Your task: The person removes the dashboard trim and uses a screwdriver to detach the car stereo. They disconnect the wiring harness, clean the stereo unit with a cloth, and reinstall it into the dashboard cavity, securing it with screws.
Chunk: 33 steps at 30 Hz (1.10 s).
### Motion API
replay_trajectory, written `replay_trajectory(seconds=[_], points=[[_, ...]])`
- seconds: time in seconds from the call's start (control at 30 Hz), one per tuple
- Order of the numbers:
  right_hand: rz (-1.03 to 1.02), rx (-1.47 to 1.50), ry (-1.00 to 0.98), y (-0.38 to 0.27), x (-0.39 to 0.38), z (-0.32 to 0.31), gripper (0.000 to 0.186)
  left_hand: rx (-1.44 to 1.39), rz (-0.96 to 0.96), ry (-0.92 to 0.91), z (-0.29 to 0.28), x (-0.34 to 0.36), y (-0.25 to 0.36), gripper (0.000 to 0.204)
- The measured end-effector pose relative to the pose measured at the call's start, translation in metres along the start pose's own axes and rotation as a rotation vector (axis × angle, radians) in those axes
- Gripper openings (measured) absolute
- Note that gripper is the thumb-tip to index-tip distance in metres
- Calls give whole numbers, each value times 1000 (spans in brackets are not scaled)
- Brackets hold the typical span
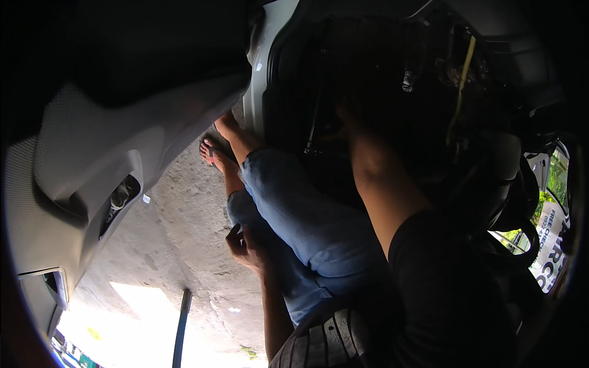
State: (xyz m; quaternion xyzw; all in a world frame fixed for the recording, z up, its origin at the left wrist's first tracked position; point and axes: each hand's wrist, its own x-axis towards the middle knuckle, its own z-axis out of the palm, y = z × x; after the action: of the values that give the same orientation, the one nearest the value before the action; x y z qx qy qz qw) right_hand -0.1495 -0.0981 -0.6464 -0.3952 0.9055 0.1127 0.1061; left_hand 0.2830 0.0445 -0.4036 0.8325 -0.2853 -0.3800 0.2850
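Note:
My left hand (246,250) rests against the left leg of my blue jeans (288,208), below the knee. Its fingers are loosely bent with a gap between them, and nothing shows in them. My right forearm (383,172) reaches into the dark footwell (343,73) of a vehicle. At its end my right hand (351,119) fades into deep shadow, so its fingers and anything they touch are hidden. Close by on the left hangs a thin metal rod (314,116). Further right, a yellow strip or cable (464,80) runs downward among dark parts.
An open grey door panel (116,147) with a pocket fills the left side. A pale door frame (257,80) stands between it and the footwell. My sandaled feet (215,153) are on the concrete ground (190,214). A dark steering wheel (521,239) is at the right.

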Motion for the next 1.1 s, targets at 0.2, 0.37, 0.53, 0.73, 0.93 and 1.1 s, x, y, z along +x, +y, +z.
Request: replay_trajectory(seconds=[0.2, 0.37, 0.53, 0.73, 0.93, 1.1], points=[[-14, -23, 25, 5, -1, 15, 61, -41, -37, -7, -1, 0, 0, 36], [2, 9, 22, 0, -1, 16, 60, -18, 27, 0, -1, 3, -7, 34], [5, 33, 20, -10, -1, 7, 60, 2, 54, 1, 3, 4, -10, 32], [3, 67, 16, -19, -3, -3, 60, -56, 30, -14, 5, 0, -6, 31], [5, 97, 13, -27, -5, -10, 60, -15, 49, 3, 5, 2, -6, 32], [8, 127, 5, -32, -10, -11, 61, -7, 25, 26, 5, 2, -6, 32]])
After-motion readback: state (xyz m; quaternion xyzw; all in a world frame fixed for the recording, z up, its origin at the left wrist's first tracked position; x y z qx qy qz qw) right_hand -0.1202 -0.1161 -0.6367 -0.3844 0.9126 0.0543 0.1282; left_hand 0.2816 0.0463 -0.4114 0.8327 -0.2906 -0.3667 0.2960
